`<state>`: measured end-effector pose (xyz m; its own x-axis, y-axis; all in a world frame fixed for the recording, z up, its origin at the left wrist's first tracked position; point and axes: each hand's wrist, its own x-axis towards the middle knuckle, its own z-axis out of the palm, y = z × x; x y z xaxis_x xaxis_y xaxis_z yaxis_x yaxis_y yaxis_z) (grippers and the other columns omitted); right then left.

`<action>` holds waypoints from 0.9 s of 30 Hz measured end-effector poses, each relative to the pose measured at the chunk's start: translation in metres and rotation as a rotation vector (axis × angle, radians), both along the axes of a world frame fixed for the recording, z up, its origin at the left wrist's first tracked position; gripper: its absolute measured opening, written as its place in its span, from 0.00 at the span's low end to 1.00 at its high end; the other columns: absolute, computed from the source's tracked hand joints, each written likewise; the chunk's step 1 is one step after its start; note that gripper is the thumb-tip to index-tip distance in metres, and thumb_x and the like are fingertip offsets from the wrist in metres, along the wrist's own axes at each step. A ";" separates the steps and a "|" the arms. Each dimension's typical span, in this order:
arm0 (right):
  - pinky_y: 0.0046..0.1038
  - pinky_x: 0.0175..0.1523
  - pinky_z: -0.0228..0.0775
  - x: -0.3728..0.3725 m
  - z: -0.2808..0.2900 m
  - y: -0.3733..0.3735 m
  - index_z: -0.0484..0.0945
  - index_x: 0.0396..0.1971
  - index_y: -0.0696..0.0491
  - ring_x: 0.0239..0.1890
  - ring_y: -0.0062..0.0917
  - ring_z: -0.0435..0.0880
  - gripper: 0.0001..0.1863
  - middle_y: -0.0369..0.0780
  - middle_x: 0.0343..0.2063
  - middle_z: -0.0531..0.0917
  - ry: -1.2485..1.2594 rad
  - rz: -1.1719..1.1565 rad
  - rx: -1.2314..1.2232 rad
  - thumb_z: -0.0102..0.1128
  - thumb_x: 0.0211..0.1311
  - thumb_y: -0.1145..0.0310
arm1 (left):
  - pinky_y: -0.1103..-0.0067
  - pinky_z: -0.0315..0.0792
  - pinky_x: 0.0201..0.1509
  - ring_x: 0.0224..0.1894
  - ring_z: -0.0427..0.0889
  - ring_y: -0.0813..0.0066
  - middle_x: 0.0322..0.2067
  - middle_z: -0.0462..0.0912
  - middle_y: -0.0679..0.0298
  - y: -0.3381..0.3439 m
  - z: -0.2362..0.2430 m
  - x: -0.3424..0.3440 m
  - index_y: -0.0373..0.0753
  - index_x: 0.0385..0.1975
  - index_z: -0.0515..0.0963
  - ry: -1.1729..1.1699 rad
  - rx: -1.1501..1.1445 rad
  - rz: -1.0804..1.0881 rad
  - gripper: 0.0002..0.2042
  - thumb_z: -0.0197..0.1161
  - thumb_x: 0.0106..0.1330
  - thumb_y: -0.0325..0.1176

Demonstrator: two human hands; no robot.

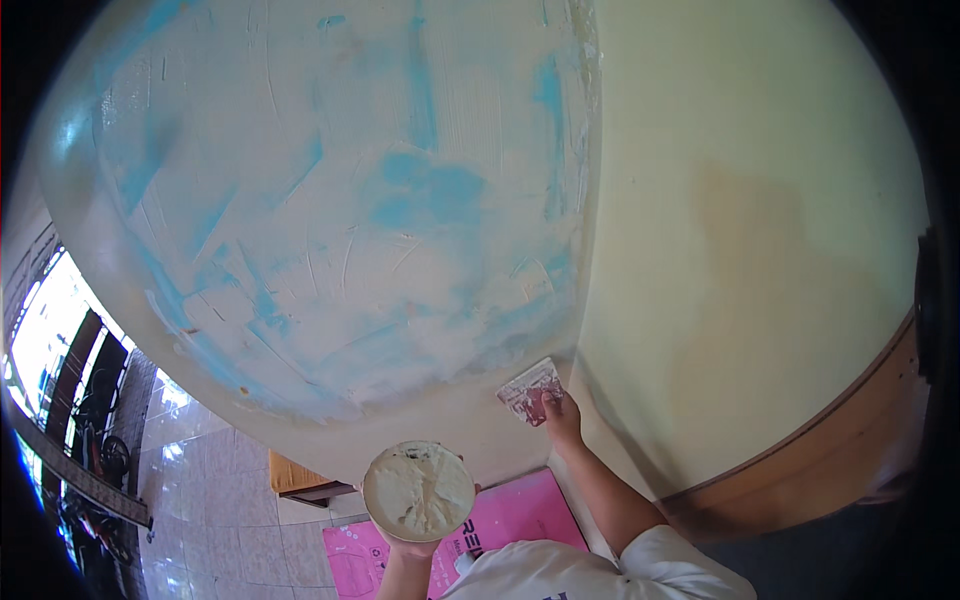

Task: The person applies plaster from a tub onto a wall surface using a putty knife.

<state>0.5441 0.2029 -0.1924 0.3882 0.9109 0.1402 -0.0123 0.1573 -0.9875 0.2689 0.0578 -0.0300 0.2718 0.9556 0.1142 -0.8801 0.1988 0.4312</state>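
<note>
My left hand (412,546) holds a round tub (418,490) from below, its fingers around the sides. Thick cream-white filler paste fills the tub, with ridges and a hollow in its surface. In my right hand (563,417) is a flat, squarish reddish spreader (531,392) smeared with white paste, the thumb across its face. The spreader is close to the lower right corner of the wall (330,270), which has a whitish coat over light blue patches. Whether its edge touches the wall, I cannot tell.
A plain cream wall (770,200) meets the coated one at a corner on the right, with a brown wooden panel (800,470) low along it. Below me a pink sheet (530,510) lies on the tiled floor (215,500). A small wooden piece of furniture (297,475) stands left of the tub.
</note>
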 end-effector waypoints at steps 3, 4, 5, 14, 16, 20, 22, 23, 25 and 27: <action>0.29 0.55 0.73 -0.011 0.084 0.008 0.79 0.51 0.58 0.47 0.24 0.83 0.22 0.40 0.42 0.86 0.022 0.023 0.186 0.59 0.72 0.54 | 0.32 0.52 0.70 0.72 0.60 0.42 0.71 0.60 0.51 -0.002 -0.002 -0.001 0.49 0.73 0.57 0.026 -0.016 0.047 0.45 0.49 0.63 0.74; 0.29 0.55 0.73 -0.013 0.112 0.013 0.79 0.51 0.58 0.47 0.24 0.83 0.22 0.40 0.42 0.86 0.038 0.038 0.238 0.59 0.72 0.53 | 0.32 0.52 0.70 0.72 0.60 0.43 0.71 0.60 0.51 -0.003 0.000 0.001 0.49 0.73 0.56 -0.043 -0.056 0.030 0.45 0.48 0.64 0.74; 0.29 0.55 0.72 -0.014 0.134 0.020 0.78 0.52 0.58 0.47 0.24 0.83 0.23 0.41 0.41 0.86 0.055 0.050 0.291 0.58 0.72 0.53 | 0.32 0.52 0.70 0.72 0.60 0.43 0.71 0.60 0.51 -0.002 0.004 0.004 0.49 0.73 0.56 -0.041 -0.059 0.027 0.45 0.48 0.64 0.74; 0.26 0.53 0.72 0.018 0.053 0.035 0.78 0.51 0.60 0.46 0.21 0.81 0.21 0.39 0.44 0.85 -0.079 -0.077 0.171 0.57 0.74 0.56 | 0.32 0.52 0.70 0.73 0.58 0.44 0.73 0.57 0.53 -0.005 0.004 0.015 0.50 0.74 0.54 0.075 0.098 0.036 0.44 0.46 0.65 0.74; 0.26 0.54 0.72 0.013 0.050 0.019 0.78 0.52 0.60 0.47 0.21 0.81 0.21 0.39 0.44 0.85 0.032 -0.049 0.168 0.57 0.74 0.56 | 0.33 0.51 0.71 0.74 0.56 0.44 0.74 0.56 0.53 -0.003 -0.002 0.007 0.50 0.75 0.53 0.015 0.032 0.025 0.44 0.45 0.66 0.73; 0.26 0.55 0.71 0.016 0.121 0.027 0.77 0.53 0.61 0.47 0.20 0.81 0.21 0.39 0.44 0.84 0.083 0.004 0.310 0.57 0.74 0.58 | 0.34 0.50 0.72 0.74 0.56 0.44 0.74 0.55 0.53 -0.003 -0.003 0.011 0.50 0.75 0.53 0.126 0.132 0.017 0.43 0.45 0.67 0.72; 0.26 0.51 0.73 -0.006 0.185 0.034 0.78 0.50 0.60 0.44 0.19 0.81 0.19 0.38 0.41 0.85 0.015 0.010 0.414 0.58 0.74 0.58 | 0.31 0.50 0.70 0.74 0.56 0.43 0.72 0.59 0.53 -0.003 0.006 0.012 0.49 0.74 0.55 0.032 -0.019 0.016 0.46 0.60 0.61 0.69; 0.26 0.51 0.73 -0.010 0.197 0.040 0.78 0.50 0.60 0.44 0.19 0.81 0.19 0.38 0.41 0.85 0.016 0.000 0.413 0.58 0.74 0.58 | 0.31 0.50 0.70 0.74 0.56 0.43 0.72 0.59 0.53 -0.001 0.006 0.013 0.49 0.74 0.55 0.036 -0.020 0.007 0.46 0.60 0.61 0.69; 0.27 0.48 0.74 -0.014 0.211 0.047 0.80 0.47 0.60 0.39 0.21 0.83 0.20 0.40 0.36 0.86 -0.127 -0.054 0.247 0.58 0.73 0.56 | 0.31 0.51 0.70 0.74 0.56 0.43 0.71 0.59 0.53 0.002 0.007 0.016 0.49 0.74 0.55 -0.013 -0.020 -0.026 0.45 0.57 0.63 0.69; 0.29 0.45 0.75 -0.011 0.183 0.050 0.81 0.44 0.60 0.37 0.23 0.84 0.20 0.42 0.33 0.87 -0.212 -0.136 0.232 0.59 0.73 0.55 | 0.32 0.53 0.69 0.73 0.59 0.43 0.71 0.60 0.52 0.000 0.012 0.022 0.48 0.74 0.55 -0.005 -0.002 -0.030 0.45 0.52 0.63 0.71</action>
<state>0.5335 0.2524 -0.0096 0.4437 0.7873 0.4281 0.2261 0.3639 -0.9036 0.2911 0.0575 -0.0184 0.2993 0.9474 0.1136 -0.8761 0.2257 0.4260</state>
